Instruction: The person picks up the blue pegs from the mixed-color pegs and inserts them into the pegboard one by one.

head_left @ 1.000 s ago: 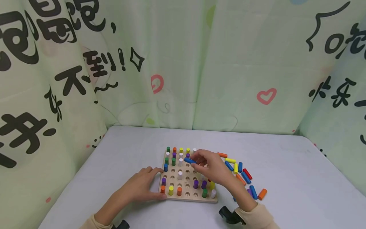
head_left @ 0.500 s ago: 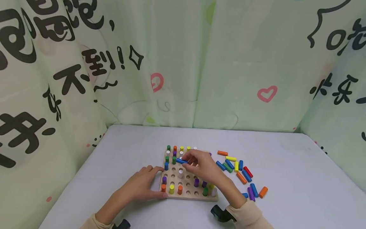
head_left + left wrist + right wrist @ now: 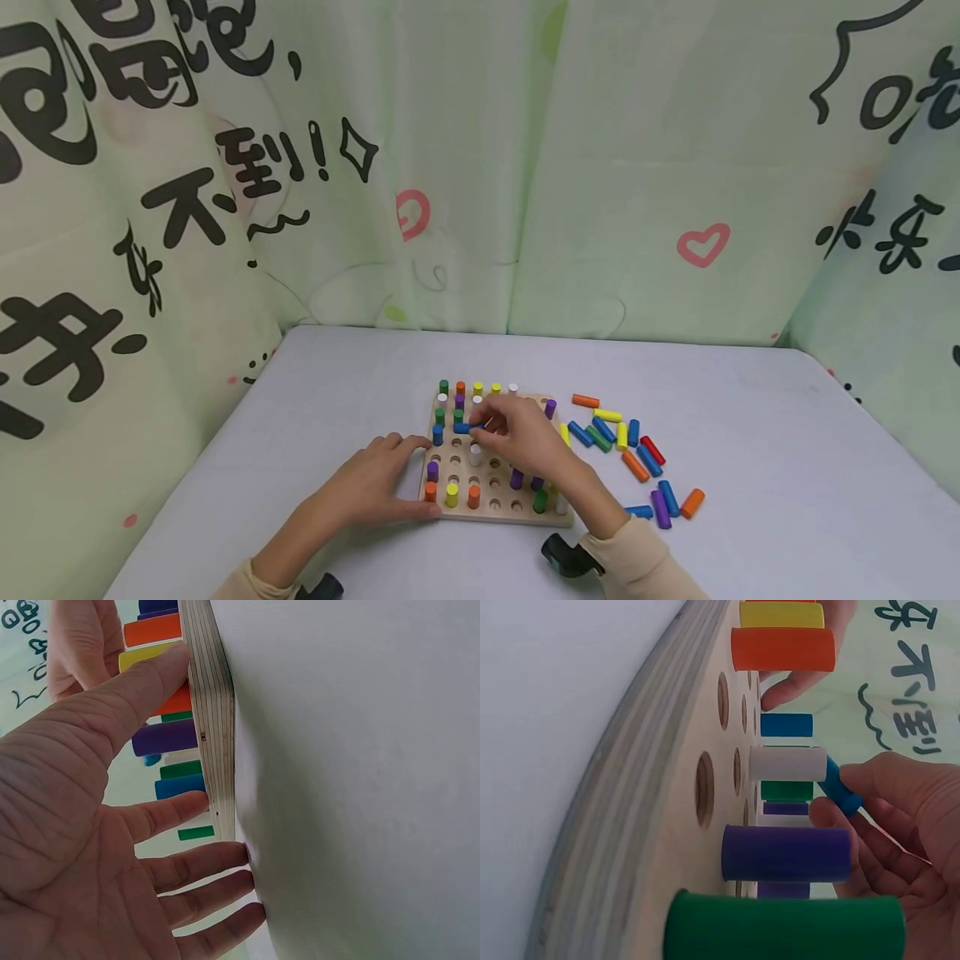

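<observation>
A wooden pegboard [image 3: 504, 515] lies on the table, with coloured pegs standing in some of its holes. My left hand [image 3: 367, 487] rests at the board's left side, thumb and forefinger touching its edge; in the left wrist view the fingers [image 3: 199, 889] are straight and spread. Between thumb and fingers, my right hand [image 3: 525, 433] pinches a blue peg [image 3: 461, 428] above the board's left part. That peg lies nearly level in the head view. A white peg [image 3: 787, 763] partly covers it in the right wrist view. My right hand hides several holes and pegs.
Right of the board, loose pegs lie scattered, among them an orange peg [image 3: 586, 401], a red peg [image 3: 653, 450] and a purple peg [image 3: 662, 509]. A printed curtain [image 3: 600, 208] stands behind the white table [image 3: 750, 467].
My right hand has moved left over the board with the blue peg, which now lies more level. Loose pegs at the right have come into sight. The left hand has stayed in place.
</observation>
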Motion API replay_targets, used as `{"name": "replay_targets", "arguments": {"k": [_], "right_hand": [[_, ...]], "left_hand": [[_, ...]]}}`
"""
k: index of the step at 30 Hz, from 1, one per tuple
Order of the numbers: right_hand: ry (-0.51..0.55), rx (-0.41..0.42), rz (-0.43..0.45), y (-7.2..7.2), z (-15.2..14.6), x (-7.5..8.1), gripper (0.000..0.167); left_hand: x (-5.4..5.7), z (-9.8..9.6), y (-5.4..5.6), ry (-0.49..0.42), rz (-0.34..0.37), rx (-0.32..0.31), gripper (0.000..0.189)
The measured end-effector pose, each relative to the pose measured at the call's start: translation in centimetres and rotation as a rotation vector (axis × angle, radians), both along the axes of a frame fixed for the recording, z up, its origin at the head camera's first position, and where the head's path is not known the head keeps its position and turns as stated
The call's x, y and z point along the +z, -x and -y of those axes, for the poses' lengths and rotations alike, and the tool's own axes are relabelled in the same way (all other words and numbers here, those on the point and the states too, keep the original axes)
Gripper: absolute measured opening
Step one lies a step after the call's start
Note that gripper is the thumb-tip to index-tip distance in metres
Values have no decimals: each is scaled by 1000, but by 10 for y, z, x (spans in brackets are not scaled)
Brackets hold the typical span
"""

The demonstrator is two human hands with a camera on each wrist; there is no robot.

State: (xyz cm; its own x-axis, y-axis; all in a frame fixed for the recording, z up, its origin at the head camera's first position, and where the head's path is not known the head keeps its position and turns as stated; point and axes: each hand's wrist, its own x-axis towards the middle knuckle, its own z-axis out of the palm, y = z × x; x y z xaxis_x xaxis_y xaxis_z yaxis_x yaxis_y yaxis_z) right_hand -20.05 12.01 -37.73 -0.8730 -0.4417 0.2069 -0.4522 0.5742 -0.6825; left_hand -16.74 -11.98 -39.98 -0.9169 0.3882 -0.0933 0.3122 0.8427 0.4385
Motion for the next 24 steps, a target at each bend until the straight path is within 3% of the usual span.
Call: {"name": "replay_targets", "arguments": {"k": [16, 24], "right_hand": [[-8, -25, -12, 6, 11, -8, 5], [64, -26, 21, 4, 18, -8, 12]], "left_hand": [[5, 1, -2, -11, -8, -19, 85], [5, 2, -2, -12, -1, -15, 85]]}}
